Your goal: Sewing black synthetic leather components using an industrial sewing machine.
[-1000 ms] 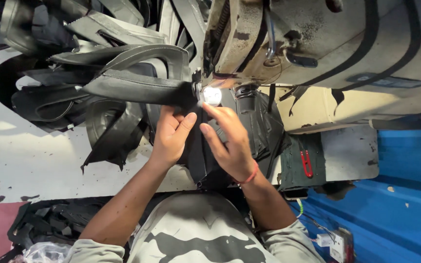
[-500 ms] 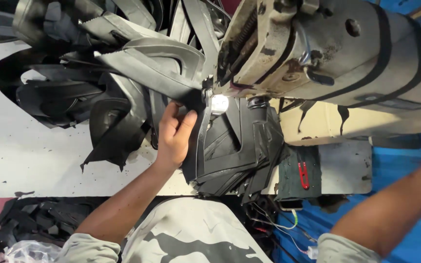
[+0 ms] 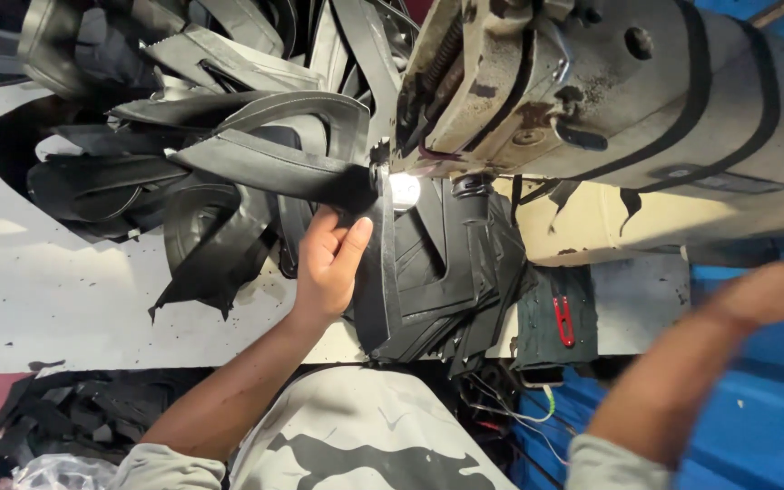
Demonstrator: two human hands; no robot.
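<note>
Head view: left hand [image 3: 330, 263] grips black strip [image 3: 376, 272] running lengthwise toward sewing machine [image 3: 537, 91].

Sewing machine [image 3: 610, 100] sits right on table [image 3: 65, 299], cut-piece pile [image 3: 183, 136] left of it, stacked pieces [image 3: 446, 281] under its head, clippers [image 3: 563, 319] right of stack.

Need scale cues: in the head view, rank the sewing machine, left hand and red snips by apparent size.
1. sewing machine, though nearest the camera
2. left hand
3. red snips
</note>
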